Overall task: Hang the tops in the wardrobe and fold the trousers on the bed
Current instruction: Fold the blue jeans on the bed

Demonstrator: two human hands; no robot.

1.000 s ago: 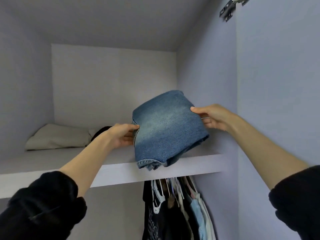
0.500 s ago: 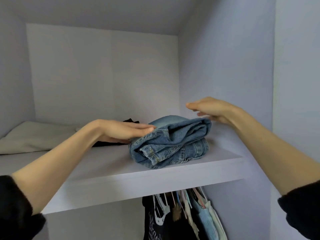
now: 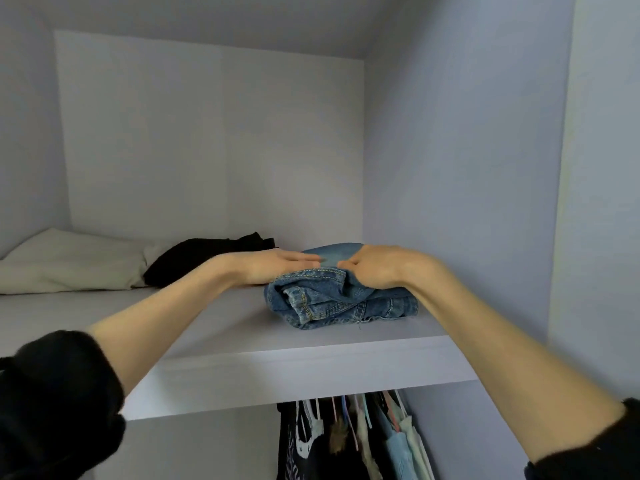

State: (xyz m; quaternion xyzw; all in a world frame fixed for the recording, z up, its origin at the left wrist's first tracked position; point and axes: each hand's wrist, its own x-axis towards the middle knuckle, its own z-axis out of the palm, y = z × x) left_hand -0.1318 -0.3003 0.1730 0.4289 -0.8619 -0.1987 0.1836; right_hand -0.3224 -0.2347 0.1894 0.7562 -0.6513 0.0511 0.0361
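Note:
A folded pair of blue jeans (image 3: 332,303) lies on the upper wardrobe shelf (image 3: 294,368), close to the right wall. My left hand (image 3: 277,266) lies flat on top of the jeans with straight fingers. My right hand (image 3: 374,268) presses down on the jeans from the right, its fingers bent over the top fold. Several tops on hangers (image 3: 353,441) hang under the shelf.
A folded black garment (image 3: 204,258) and a folded cream garment (image 3: 69,265) lie further left on the same shelf. The wardrobe's right side wall (image 3: 450,202) stands right beside the jeans. The shelf's front strip to the left is bare.
The jeans were held up in both hands, then set down on the shelf. Both hands have since come together on top of the jeans and press them flat.

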